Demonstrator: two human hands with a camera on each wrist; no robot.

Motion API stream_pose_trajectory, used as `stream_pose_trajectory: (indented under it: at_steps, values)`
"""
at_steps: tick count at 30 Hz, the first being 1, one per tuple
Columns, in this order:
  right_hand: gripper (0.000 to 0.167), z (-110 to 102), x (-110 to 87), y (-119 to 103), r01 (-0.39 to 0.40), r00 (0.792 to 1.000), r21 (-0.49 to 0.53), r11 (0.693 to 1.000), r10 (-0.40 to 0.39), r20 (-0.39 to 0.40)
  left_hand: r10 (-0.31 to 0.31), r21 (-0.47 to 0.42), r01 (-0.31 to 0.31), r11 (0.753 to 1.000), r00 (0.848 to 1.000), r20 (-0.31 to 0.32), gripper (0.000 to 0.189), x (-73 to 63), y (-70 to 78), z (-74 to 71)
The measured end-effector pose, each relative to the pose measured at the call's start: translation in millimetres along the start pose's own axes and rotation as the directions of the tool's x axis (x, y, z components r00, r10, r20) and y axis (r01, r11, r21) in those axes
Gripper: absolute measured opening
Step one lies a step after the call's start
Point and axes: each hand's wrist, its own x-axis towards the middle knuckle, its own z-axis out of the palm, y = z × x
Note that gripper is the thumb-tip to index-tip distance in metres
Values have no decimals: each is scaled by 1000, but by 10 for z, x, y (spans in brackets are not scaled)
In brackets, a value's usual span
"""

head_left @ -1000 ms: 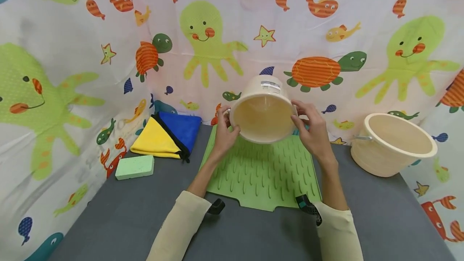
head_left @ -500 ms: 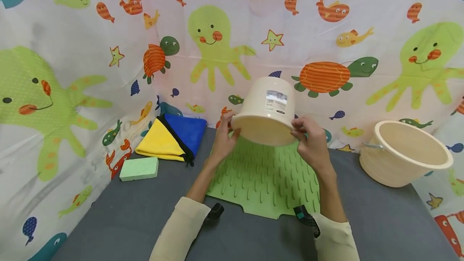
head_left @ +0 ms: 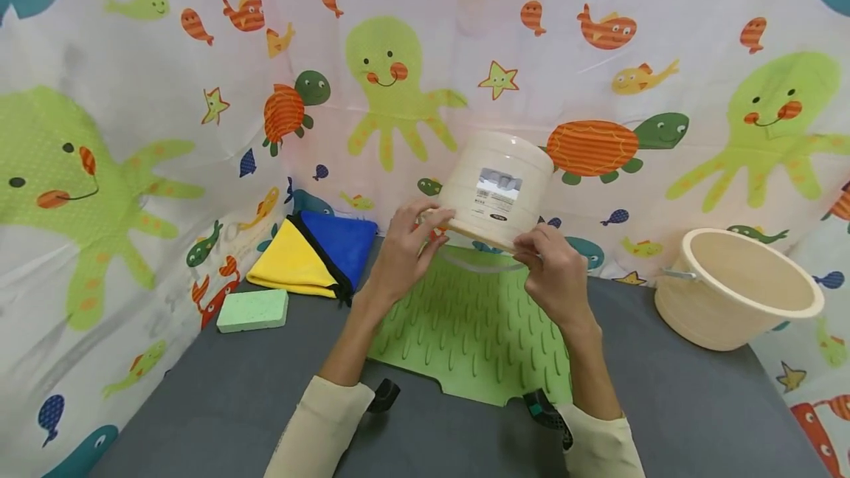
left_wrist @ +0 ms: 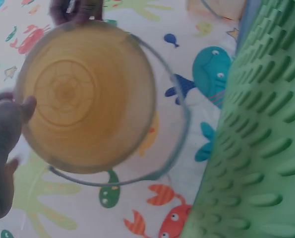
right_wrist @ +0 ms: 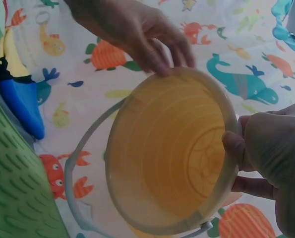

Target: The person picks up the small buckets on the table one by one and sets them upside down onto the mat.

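At your twelve o'clock, above the green mat (head_left: 468, 330), you hold a tilted cream bucket (head_left: 496, 175) — left hand (head_left: 397, 253) gripping its rim (head_left: 481, 234) near eight, right hand (head_left: 558, 275) pinching near five — while a second bucket (head_left: 704, 312) stands at your two o'clock

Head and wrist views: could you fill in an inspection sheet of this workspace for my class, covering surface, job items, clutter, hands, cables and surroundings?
Surface: grey tabletop, with a green ribbed mat lying on it.
Job's things: cream bucket held above the mat, tilted, base up and mouth down, its bail handle hanging below.
Clutter: pale green sponge and folded yellow-and-blue cloth at left; second cream bucket, mouth up, at right.
Hands: left hand holds the rim; right hand pinches its opposite side.
Cables: nothing seen.
Surroundings: sea-animal print curtain behind and at both sides.
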Motion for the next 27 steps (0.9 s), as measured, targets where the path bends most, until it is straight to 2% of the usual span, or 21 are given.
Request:
stream_pose_trajectory:
  at_steps: [4,11,13,14,15,16,17,18,19,20,21,22,23,24,25,26,27]
  values:
    - [18,47,2,-13,41,999,-15,999,-41,11,51,-42,-50,998,998,39,30,46,36,-25]
    - [18,223,-51,-25,94,996,-60,994,-94,-6,43,-3,-43,999,995,90,18,18,26,-67]
    - [18,287,-74,-50,108,994,-85,990,-108,8,18,4,-19,1000,988,151,18,1,-9,-132]
    - [20,324,-85,-74,117,993,-94,989,-115,30,-6,3,6,1000,979,201,19,-16,-33,-183]
    - [22,364,-99,-94,132,990,-104,986,-126,69,-36,-3,38,999,963,269,22,-34,-63,-234]
    - [24,400,-114,-116,152,983,-107,983,-139,124,-69,-8,77,997,935,347,24,-54,-97,-287]
    - [25,435,-127,-141,172,970,-106,979,-150,190,-104,-12,121,993,895,433,23,-76,-140,-337]
    - [27,461,-138,-171,187,952,-94,978,-157,262,-144,-15,177,984,844,516,22,-98,-181,-388]
    - [28,482,-144,-204,195,926,-66,979,-161,340,-181,-19,238,971,787,591,22,-121,-222,-436]
    - [27,500,-149,-239,194,892,-22,981,-167,421,-216,-15,300,954,722,657,21,-145,-265,-477]
    - [26,518,-154,-272,184,848,26,983,-172,501,-242,-7,352,936,657,714,19,-166,-304,-511]
    - [25,528,-155,-310,166,803,63,984,-172,571,-261,5,396,918,598,758,16,-184,-337,-538]
    - [24,535,-153,-346,134,761,96,986,-165,628,-274,15,430,903,546,791,13,-202,-369,-555]
    - [23,542,-152,-377,104,723,126,987,-162,672,-283,23,460,888,505,815,11,-218,-390,-565]
    - [21,551,-151,-403,76,687,150,986,-161,708,-285,30,477,878,472,834,9,-234,-410,-566]
    - [20,558,-154,-422,56,661,161,985,-158,733,-283,36,484,874,448,848,7,-250,-422,-565]
    - [20,563,-157,-435,47,646,161,986,-153,748,-281,38,491,871,432,857,6,-263,-428,-557]
